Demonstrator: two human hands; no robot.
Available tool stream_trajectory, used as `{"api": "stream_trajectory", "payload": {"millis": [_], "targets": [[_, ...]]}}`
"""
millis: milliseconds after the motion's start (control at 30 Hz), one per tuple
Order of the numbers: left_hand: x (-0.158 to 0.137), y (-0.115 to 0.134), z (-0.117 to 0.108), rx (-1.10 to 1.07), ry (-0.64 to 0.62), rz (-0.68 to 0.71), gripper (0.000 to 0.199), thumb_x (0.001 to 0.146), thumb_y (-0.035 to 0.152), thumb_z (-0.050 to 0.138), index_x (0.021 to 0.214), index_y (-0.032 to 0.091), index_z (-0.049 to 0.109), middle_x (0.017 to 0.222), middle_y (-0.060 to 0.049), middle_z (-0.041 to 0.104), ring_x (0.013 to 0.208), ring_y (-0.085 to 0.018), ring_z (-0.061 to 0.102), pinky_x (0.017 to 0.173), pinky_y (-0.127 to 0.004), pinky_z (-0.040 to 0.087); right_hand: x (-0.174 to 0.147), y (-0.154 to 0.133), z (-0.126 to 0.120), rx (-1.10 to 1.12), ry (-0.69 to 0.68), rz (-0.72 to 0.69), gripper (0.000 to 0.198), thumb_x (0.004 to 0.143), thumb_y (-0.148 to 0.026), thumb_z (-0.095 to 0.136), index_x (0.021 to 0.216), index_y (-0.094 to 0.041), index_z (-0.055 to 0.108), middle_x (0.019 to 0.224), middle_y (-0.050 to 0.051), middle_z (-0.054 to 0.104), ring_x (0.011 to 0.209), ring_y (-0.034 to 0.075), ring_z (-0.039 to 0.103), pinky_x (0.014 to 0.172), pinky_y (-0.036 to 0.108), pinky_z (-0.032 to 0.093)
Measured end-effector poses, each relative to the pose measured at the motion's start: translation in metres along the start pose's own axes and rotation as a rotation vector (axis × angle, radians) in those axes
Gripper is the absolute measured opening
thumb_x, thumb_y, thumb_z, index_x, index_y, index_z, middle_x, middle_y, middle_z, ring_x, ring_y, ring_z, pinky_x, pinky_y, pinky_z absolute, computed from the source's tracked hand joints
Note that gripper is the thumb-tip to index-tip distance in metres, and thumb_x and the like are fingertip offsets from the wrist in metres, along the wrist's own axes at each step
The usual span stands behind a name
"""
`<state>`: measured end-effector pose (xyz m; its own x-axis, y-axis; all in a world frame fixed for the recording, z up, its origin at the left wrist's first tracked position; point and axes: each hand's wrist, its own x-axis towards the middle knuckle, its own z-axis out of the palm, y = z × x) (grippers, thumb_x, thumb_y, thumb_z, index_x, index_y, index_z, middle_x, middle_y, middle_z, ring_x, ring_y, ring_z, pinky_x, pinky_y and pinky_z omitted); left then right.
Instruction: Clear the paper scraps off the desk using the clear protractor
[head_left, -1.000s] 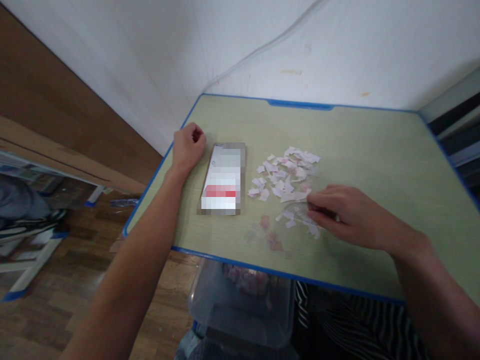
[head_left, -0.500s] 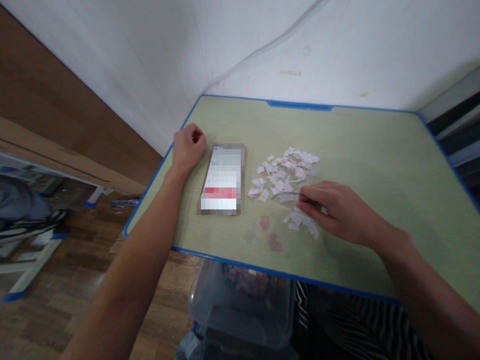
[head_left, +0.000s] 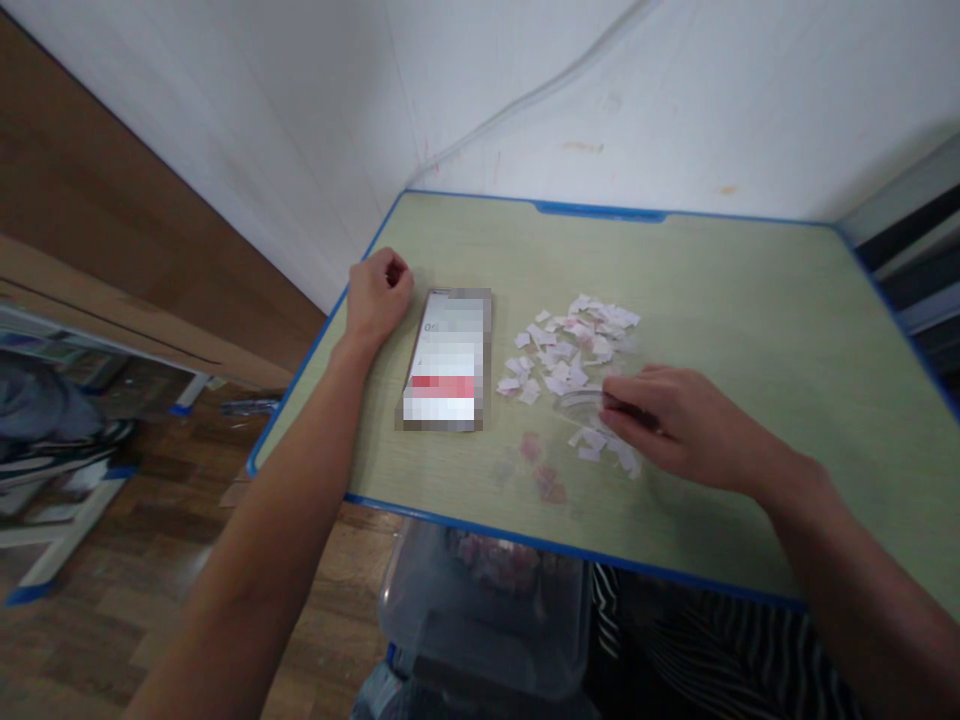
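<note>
- Head view, far left: one white-legged frame (head_left: 64, 540) with blue feet, standing on a wood-plank floor (head_left: 337, 590).
- One brown panel (head_left: 150, 190), slanting down beside the pale wall (head_left: 315, 130).
- One table (head_left: 465, 240), pale green top, blue rim, its far edge along the wall.
- My left hand (head_left: 379, 292), resting at the table's left edge, fingers loosely curled; whether they close on anything, I cannot tell.
- One phone (head_left: 444, 350), lying just right of that hand, screen lit, most of it pixelated.
- One clear storage box (head_left: 502, 640), below the near edge, pinkish contents.
- Several reddish flecks (head_left: 547, 484), flat on the tabletop, near side.
- Torn paper scraps (head_left: 559, 378), white and pale pink: a loose heap right of the phone, a smaller cluster nearer me.
- One clear plastic piece (head_left: 581, 398), curved along its far edge, lying between heap and cluster.
- My right hand (head_left: 660, 415), pinching that piece at its right end, thumb and fingers together.
- Striped cloth (head_left: 727, 640), black and white, below the table.
- Dark slats (head_left: 922, 240), against the right edge.
</note>
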<state>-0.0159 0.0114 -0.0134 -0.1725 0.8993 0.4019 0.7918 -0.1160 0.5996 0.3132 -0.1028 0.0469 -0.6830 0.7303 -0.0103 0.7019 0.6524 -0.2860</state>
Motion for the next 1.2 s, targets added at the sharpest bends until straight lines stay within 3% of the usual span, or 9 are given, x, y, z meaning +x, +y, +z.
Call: {"api": "stream_trajectory", "payload": {"millis": [133,267,400,567,767,1033,1200], "targets": [[0.000,-0.001,0.000,-0.010,-0.007,-0.005,0.006,0.071,0.018,0.050,0.067,0.022,0.048,0.064,0.000,0.051,0.070,-0.016,0.051,0.070,-0.030,0.043,0.003,-0.002,0.000,-0.003,0.062,0.039,0.027,0.091,-0.028,0.040,0.064,-0.022,0.037,0.057,0.001,0.047,0.053,0.015,0.043,0.055,0.029,0.025],[0.000,0.000,0.000,-0.017,0.006,-0.002,0.007,0.071,0.018,0.050,0.067,0.022,0.047,0.063,0.001,0.051,0.071,-0.015,0.051,0.071,-0.029,0.043,0.005,-0.003,0.002,-0.023,0.001,-0.002,0.026,0.089,-0.026,0.040,0.064,-0.022,0.037,0.057,0.001,0.048,0.054,0.015,0.043,0.056,0.029,0.024],[0.000,0.001,0.001,-0.014,0.005,-0.010,0.007,0.071,0.017,0.049,0.066,0.022,0.047,0.063,0.000,0.051,0.069,-0.015,0.051,0.070,-0.029,0.043,0.005,-0.003,0.000,-0.016,0.032,0.054,0.026,0.088,-0.027,0.040,0.063,-0.022,0.034,0.055,0.000,0.044,0.052,0.014,0.040,0.054,0.028,0.022],[0.000,-0.001,0.003,-0.013,0.021,-0.004,0.008,0.071,0.017,0.050,0.065,0.022,0.047,0.062,0.000,0.051,0.065,-0.015,0.049,0.068,-0.030,0.043,0.006,-0.002,-0.008,-0.005,-0.050,0.045,0.025,0.086,-0.025,0.042,0.062,-0.021,0.037,0.054,-0.001,0.044,0.051,0.013,0.040,0.053,0.029,0.019],[0.000,-0.001,0.004,-0.019,0.021,0.002,0.009,0.072,0.015,0.050,0.066,0.022,0.048,0.062,0.001,0.050,0.066,-0.014,0.048,0.067,-0.029,0.040,0.019,0.002,-0.008,0.004,0.046,0.046,0.025,0.088,-0.029,0.042,0.063,-0.021,0.039,0.054,-0.002,0.042,0.050,0.013,0.037,0.053,0.028,0.019],[-0.002,0.005,0.000,0.005,-0.005,-0.026,0.009,0.072,0.016,0.049,0.065,0.022,0.046,0.061,0.001,0.050,0.062,-0.014,0.046,0.064,-0.029,0.037,0.026,0.004,-0.002,0.025,0.020,0.031,0.027,0.087,-0.030,0.040,0.063,-0.022,0.030,0.055,-0.002,0.039,0.052,0.012,0.036,0.054,0.027,0.021],[-0.002,0.006,0.000,-0.011,0.005,-0.021,0.011,0.071,0.014,0.050,0.065,0.022,0.046,0.060,0.001,0.049,0.062,-0.014,0.046,0.065,-0.029,0.037,0.028,0.001,-0.001,-0.016,0.038,0.070,0.023,0.087,-0.029,0.039,0.065,-0.022,0.036,0.057,-0.001,0.041,0.053,0.014,0.035,0.054,0.028,0.020]]}}
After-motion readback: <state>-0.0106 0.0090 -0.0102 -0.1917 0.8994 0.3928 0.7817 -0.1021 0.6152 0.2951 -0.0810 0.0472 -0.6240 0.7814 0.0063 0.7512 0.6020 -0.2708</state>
